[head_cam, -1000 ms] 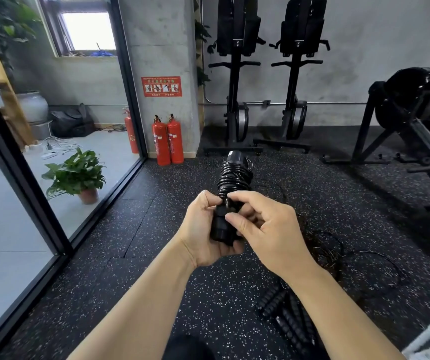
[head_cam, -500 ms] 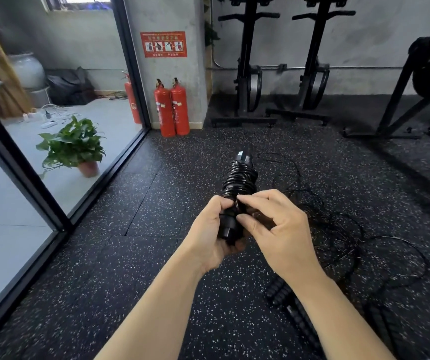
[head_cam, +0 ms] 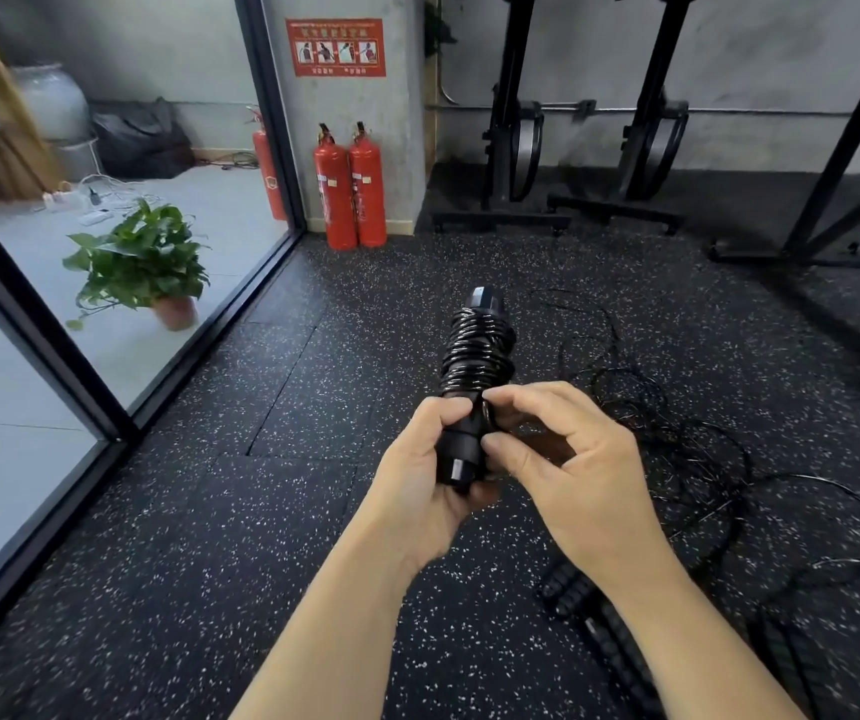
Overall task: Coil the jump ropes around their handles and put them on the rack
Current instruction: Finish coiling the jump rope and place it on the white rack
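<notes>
A black jump rope [head_cam: 477,356] is wound in tight coils around its pair of handles, held upright in front of me. My left hand [head_cam: 425,475] grips the lower end of the handles. My right hand [head_cam: 563,459] pinches the last bit of cord against the coil with thumb and fingers. On the speckled floor to the right lies a tangle of loose black rope [head_cam: 677,439]. More ribbed black handles [head_cam: 589,610] lie on the floor under my right forearm. No rack is in view.
Black rubber floor with white flecks. Two red fire extinguishers [head_cam: 349,189] stand by a concrete pillar. A glass wall with a black frame [head_cam: 53,350] runs along the left, a potted plant [head_cam: 142,267] behind it. Exercise machine bases [head_cam: 557,215] stand at the back.
The view has tilted downward over the second. Both hands stay on the coiled rope, and my right fingers have shifted slightly on the cord end.
</notes>
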`<state>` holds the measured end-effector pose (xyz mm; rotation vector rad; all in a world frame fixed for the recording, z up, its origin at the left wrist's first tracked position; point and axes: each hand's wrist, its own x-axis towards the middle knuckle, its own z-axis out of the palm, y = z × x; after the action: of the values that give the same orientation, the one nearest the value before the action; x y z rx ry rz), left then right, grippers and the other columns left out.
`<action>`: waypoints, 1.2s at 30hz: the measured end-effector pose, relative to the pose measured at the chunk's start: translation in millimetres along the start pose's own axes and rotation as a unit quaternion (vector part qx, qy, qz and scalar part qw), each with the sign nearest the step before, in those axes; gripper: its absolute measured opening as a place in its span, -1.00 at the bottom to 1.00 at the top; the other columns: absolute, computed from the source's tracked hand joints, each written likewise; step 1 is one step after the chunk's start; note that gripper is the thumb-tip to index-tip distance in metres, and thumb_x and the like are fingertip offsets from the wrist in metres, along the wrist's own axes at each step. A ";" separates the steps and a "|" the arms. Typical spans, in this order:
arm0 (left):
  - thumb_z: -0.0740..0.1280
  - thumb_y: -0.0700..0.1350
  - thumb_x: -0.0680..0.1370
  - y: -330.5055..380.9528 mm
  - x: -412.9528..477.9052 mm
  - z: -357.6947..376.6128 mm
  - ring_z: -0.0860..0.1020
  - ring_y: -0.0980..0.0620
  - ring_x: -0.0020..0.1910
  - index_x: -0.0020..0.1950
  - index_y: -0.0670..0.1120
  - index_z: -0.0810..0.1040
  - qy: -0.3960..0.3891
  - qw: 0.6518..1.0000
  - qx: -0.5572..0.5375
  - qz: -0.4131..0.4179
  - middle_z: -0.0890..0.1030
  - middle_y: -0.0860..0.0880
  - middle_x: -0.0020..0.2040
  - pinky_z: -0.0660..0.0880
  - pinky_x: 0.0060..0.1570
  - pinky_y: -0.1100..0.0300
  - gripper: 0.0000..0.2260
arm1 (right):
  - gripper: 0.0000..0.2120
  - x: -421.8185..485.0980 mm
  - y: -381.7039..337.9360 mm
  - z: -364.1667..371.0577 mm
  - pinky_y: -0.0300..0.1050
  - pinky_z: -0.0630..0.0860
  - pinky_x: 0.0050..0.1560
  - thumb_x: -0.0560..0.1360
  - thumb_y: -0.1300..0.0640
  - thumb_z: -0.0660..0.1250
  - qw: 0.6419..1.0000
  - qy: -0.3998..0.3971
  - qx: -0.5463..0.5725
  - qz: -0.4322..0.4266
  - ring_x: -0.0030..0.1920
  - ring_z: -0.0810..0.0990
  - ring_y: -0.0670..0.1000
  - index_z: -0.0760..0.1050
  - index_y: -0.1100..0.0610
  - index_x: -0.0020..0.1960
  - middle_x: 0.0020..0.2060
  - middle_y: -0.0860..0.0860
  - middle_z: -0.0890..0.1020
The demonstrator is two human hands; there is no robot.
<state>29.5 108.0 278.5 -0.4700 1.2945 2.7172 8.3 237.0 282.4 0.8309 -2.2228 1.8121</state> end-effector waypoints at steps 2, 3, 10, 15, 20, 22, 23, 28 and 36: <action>0.33 -0.03 0.42 1.4 -2.3 -0.7 0.49 0.08 -0.40 0.12 -0.17 0.55 0.011 1.000 0.014 0.003 0.63 -0.09 -0.16 0.35 -0.55 0.28 -0.66 | -0.63 0.4 -0.7 1.1 -0.13 0.57 0.09 0.41 0.36 0.46 1.000 -0.006 0.007 0.011 0.05 0.62 -0.06 0.61 -0.05 0.07 -0.04 -0.16 0.62; 0.29 -0.06 0.50 1.8 -3.7 -1.0 0.49 0.09 -0.41 0.09 -0.17 0.56 0.017 0.999 0.025 0.007 0.64 -0.09 -0.18 0.34 -0.54 0.28 -0.74 | -0.63 0.4 -1.0 1.4 -0.13 0.57 0.08 0.41 0.36 0.46 1.000 -0.007 0.007 0.015 0.04 0.63 -0.07 0.61 -0.05 0.06 -0.05 -0.16 0.63; 0.21 -0.13 0.60 5.3 -10.6 -0.4 0.47 0.09 -0.44 0.00 -0.14 0.55 0.068 0.993 0.080 0.046 0.61 -0.12 -0.17 0.30 -0.53 0.27 -0.85 | -0.66 1.3 -6.3 4.1 -0.23 0.58 -0.02 0.38 0.34 0.50 0.998 -0.007 0.036 0.056 -0.07 0.67 -0.09 0.63 -0.05 0.00 -0.12 -0.11 0.69; 0.29 -0.13 0.55 2.5 -9.0 -2.8 0.48 0.08 -0.46 -0.08 -0.13 0.53 0.084 0.983 0.133 0.094 0.56 -0.05 -0.32 0.30 -0.55 0.27 -0.92 | -0.71 3.2 -10.5 1.9 -0.27 0.58 -0.07 0.37 0.30 0.51 0.997 0.005 0.037 0.066 -0.12 0.66 -0.13 0.60 -0.02 -0.03 -0.18 -0.14 0.68; 0.32 -0.02 0.35 2.4 -9.2 -4.4 0.45 0.06 -0.42 -0.11 -0.10 0.55 0.068 0.972 0.180 0.137 0.51 -0.08 -0.32 0.30 -0.55 0.25 -0.80 | -0.80 0.4 -13.6 -1.3 -0.38 0.51 -0.17 0.36 0.31 0.52 0.998 -0.003 0.022 0.066 -0.20 0.65 -0.15 0.64 0.08 -0.10 -0.20 -0.08 0.67; 0.32 -0.03 0.38 1.0 -10.0 -5.0 0.43 0.02 -0.38 -0.16 -0.03 0.58 0.057 0.966 0.201 0.155 0.47 -0.13 -0.28 0.30 -0.53 0.23 -0.88 | -0.79 0.1 -12.6 -1.7 -0.35 0.53 -0.17 0.35 0.29 0.54 0.997 0.000 0.015 0.072 -0.21 0.65 -0.14 0.63 0.05 -0.10 -0.22 -0.08 0.67; 0.32 -0.03 0.40 0.4 -10.5 -4.4 0.43 0.01 -0.36 -0.18 0.02 0.61 0.049 0.963 0.209 0.162 0.47 -0.14 -0.25 0.31 -0.53 0.23 -0.90 | -0.77 -0.1 -12.1 -1.9 -0.32 0.54 -0.15 0.35 0.28 0.54 0.997 0.003 0.016 0.074 -0.20 0.65 -0.13 0.61 0.03 -0.09 -0.23 -0.08 0.67; 0.30 -0.02 0.46 -0.9 -13.1 1.4 0.45 0.05 -0.33 0.19 0.20 0.62 0.033 0.959 0.216 0.180 0.54 -0.09 -0.21 0.33 -0.51 0.23 -0.67 | -0.71 -1.7 -13.6 -0.5 -0.33 0.54 -0.10 0.35 0.28 0.54 0.996 0.034 0.020 0.083 -0.16 0.64 -0.16 0.59 0.02 -0.02 -0.21 -0.09 0.67; 0.25 -0.14 0.62 -1.5 -15.0 -0.4 0.44 0.07 -0.35 0.50 0.23 0.35 0.044 0.955 0.222 0.191 0.50 -0.06 -0.27 0.34 -0.47 0.21 -0.52 | -0.71 -2.3 -16.8 -1.5 -0.27 0.55 -0.06 0.35 0.22 0.55 0.995 0.032 -0.015 0.094 -0.14 0.63 -0.17 0.58 0.01 0.01 -0.19 -0.12 0.67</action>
<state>44.1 109.2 281.8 -0.3211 2.1447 2.5660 18.4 237.2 296.1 0.5680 -2.3511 1.8493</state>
